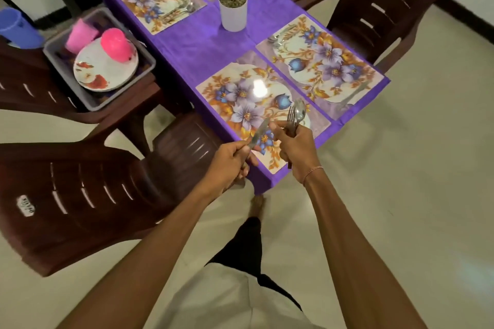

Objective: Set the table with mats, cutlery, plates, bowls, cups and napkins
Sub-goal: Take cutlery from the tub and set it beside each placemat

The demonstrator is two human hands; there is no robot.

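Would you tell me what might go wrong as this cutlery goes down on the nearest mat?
The right hand grips fork and spoon together; one may slip while they are parted. The nearest mat reaches the table corner, so the knife in the left hand might slide off if laid there. The tray of plates and cups rests on a chair, easily bumped.

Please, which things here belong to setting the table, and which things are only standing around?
For the job: steel table knife in left hand; steel fork and spoon in right hand; floral rectangular place mats; white floral plates and pink plastic cups in the grey tray.
Just standing about: white pot with a green plant; brown plastic chairs.
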